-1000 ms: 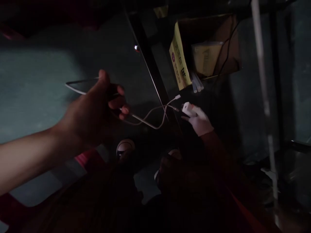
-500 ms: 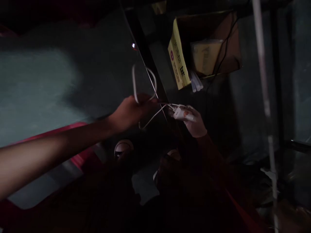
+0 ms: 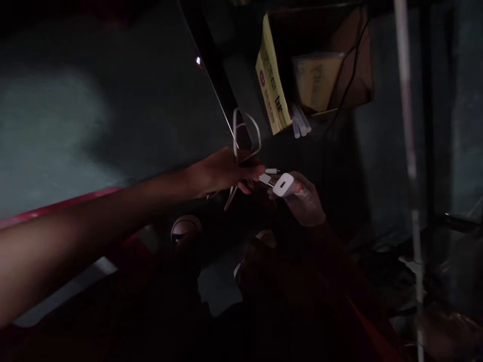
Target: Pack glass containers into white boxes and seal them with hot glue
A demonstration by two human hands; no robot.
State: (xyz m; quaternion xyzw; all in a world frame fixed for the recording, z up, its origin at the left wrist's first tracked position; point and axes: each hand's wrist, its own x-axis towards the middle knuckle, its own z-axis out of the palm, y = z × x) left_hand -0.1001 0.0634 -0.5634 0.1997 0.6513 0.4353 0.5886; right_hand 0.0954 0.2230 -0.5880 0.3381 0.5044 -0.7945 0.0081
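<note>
My left hand point(image 3: 234, 173) is closed on a white charging cable point(image 3: 259, 136). Part of the cable loops above the hand and another bit hangs below it. Both white plug ends, a USB plug point(image 3: 265, 179) among them, stick out past the fingertips to the right. My right hand point(image 3: 307, 201), in a pale glove, grips a white charger block point(image 3: 284, 185). The block's dark USB port faces me and my left hand. The USB plug is close to the block, and I cannot tell whether they touch.
A yellow cardboard box point(image 3: 269, 85) stands beyond my hands, with a packet point(image 3: 317, 83) inside and several translucent sticks point(image 3: 301, 123) at its corner. A dark bar point(image 3: 211, 55) slants across. A pale pole point(image 3: 409, 136) runs down the right. My shoes point(image 3: 186, 229) are below.
My left hand has moved right, bringing the cable ends near the charger block. The cable, which stretched between both hands, is now gathered in the left. The block's port has turned toward me.
</note>
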